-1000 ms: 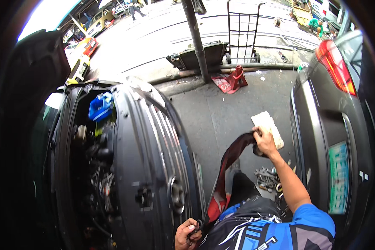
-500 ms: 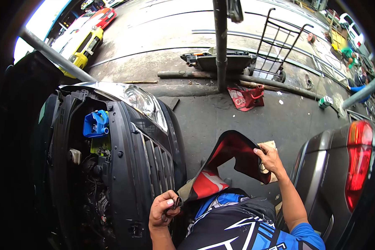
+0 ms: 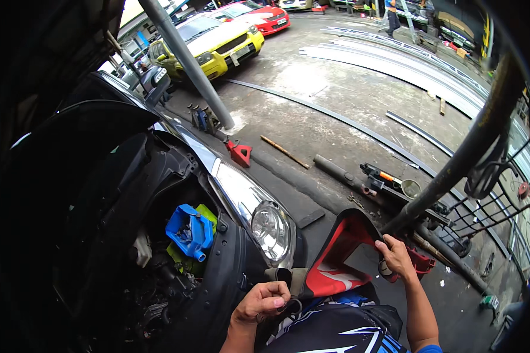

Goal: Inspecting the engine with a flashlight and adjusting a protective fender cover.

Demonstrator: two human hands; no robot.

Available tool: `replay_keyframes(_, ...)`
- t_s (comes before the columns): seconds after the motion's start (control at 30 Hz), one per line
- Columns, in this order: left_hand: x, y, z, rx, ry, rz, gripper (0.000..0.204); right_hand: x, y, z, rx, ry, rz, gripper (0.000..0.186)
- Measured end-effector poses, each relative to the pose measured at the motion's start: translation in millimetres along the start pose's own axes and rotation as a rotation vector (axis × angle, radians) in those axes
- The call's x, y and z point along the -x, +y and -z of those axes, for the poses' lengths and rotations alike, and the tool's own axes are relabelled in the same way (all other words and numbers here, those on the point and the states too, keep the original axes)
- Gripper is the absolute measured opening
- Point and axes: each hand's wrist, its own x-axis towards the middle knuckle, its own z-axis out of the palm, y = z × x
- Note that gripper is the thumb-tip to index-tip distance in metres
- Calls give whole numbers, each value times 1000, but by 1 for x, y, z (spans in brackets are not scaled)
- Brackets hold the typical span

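Note:
A flexible red and black sheet (image 3: 327, 273) with a dark border and a pale marking hangs in a curve in front of my body. My right hand (image 3: 397, 256) is closed on its upper right edge, thumb on top. My left hand (image 3: 262, 303) is closed in a pinch at the other end, on a thin dark loop (image 3: 295, 305) by the sheet's greyish end. Just beyond my left hand is the front of a dark car with its hood up, its headlight (image 3: 271, 229) facing me. A blue plastic container (image 3: 188, 231) sits in the engine bay.
A grey post (image 3: 188, 65) rises beside the car, near a red jack stand (image 3: 239, 153). A dark pole (image 3: 453, 153) slants at right, beside a black hand truck (image 3: 494, 206). Long metal strips (image 3: 394, 70) lie on the ground. Yellow (image 3: 218, 56) and red (image 3: 265, 20) cars stand beyond.
My view has swung left and upward, bringing the cars and metal strips into fuller sight. Both hands keep hold of the sheet, which stays spread between them.

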Motion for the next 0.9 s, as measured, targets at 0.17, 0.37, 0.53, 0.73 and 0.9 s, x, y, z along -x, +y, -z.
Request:
replay_keyframes(0.17, -46, 62, 3, -20, 135, -261, 19, -184, -46, 2, -142, -171, 263, 35)
replay_keyframes(0.37, -159, 108, 14, 107, 464, -603, 23, -411, -72, -9, -64, -247, 337, 36)
replay_keyframes(0.53, -272, 190, 6, 183, 557, -734, 21, -565, -99, -7, -7, -356, 308, 43)
replay_keyframes(0.73, -350, 273, -1, 116, 656, -751, 20, -677, -120, -19, -42, -535, 353, 44)
replay_keyframes(0.9, -413, 329, 32, 72, 676, -706, 21, -739, -124, -38, -16, -580, 285, 42)
